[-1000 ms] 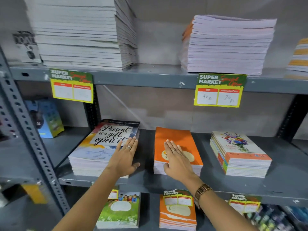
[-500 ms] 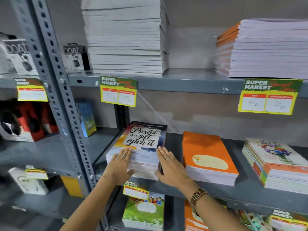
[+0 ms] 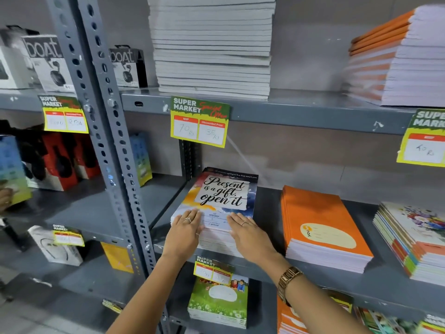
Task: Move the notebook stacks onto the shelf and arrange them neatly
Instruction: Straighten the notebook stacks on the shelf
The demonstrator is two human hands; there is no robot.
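A stack of notebooks with a "Present is a gift, open it" cover (image 3: 224,191) lies on the middle shelf (image 3: 269,213) at its left end. My left hand (image 3: 184,233) lies flat on the near left corner of this stack, fingers spread. My right hand (image 3: 250,235) presses flat on the near right corner and side of it. To the right sits an orange notebook stack (image 3: 320,227), and further right a floral-cover stack (image 3: 414,239). Neither hand grips anything.
The top shelf holds a tall white notebook stack (image 3: 212,47) and an orange-spined stack (image 3: 397,61). Yellow price tags (image 3: 199,121) hang off shelf edges. A perforated grey upright (image 3: 106,131) stands left, with boxed earphones (image 3: 50,63) beyond. The lower shelf holds a green-cover stack (image 3: 218,300).
My right hand left the orange stack and moved left onto the "Present is a gift" stack. My left hand slid to its near left corner. The view panned left.
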